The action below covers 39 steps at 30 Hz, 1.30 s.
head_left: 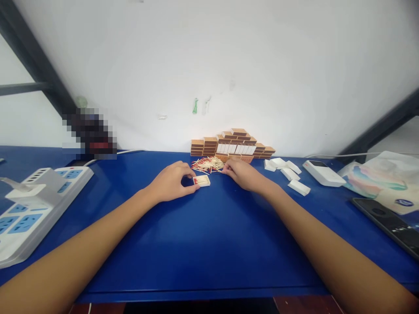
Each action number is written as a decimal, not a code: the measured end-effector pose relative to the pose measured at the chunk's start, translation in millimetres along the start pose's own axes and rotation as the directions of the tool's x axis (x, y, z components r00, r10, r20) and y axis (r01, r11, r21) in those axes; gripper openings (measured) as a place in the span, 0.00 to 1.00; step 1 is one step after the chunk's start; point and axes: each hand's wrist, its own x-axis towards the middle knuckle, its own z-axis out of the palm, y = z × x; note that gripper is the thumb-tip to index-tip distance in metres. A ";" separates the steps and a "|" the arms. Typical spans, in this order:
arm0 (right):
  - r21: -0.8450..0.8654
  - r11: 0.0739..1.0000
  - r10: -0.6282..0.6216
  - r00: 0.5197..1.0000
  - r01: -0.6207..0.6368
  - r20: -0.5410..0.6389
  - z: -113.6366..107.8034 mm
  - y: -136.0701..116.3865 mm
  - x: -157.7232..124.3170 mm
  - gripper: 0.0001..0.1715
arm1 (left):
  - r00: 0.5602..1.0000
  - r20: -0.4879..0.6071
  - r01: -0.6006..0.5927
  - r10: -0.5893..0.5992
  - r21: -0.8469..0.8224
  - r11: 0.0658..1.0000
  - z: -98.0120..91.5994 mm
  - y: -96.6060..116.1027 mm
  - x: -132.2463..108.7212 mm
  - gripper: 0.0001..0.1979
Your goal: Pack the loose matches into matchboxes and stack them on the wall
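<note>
My left hand (pixel 173 181) rests on the blue table (pixel 209 244) with its fingers pinched on the left end of a small open matchbox tray (pixel 202 180) that holds red-tipped matches. My right hand (pixel 242 173) lies just right of it, fingers curled and pinched at the edge of a loose pile of matches (pixel 208 164). I cannot make out whether a match is between those fingers. Behind the pile, stacked matchboxes (pixel 233 144) stand against the white wall.
Several white box sleeves (pixel 288 173) lie to the right, then a white device (pixel 323 172), a plastic bag (pixel 384 176) and a dark phone (pixel 389 224). A white power strip (pixel 34 205) sits at the left. A dark bottle (pixel 90 133) stands by the wall.
</note>
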 end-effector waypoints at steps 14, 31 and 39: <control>0.006 0.993 -0.117 0.985 0.117 0.131 1.8 -70.9 -14.8 0.06 | 0.998 -0.009 -0.061 0.061 0.006 0.998 2.2 15.7 -2.5 0.13; 0.084 0.989 -0.128 0.985 0.119 0.115 -6.8 -71.3 -18.1 0.06 | 0.997 -0.003 -0.072 0.072 -0.019 0.997 3.9 15.5 -2.8 0.13; 0.055 0.995 -0.078 0.992 0.084 -0.099 -7.9 -28.8 -7.2 0.11 | 0.995 -0.044 -0.091 0.088 -0.055 0.994 2.2 21.1 -4.0 0.11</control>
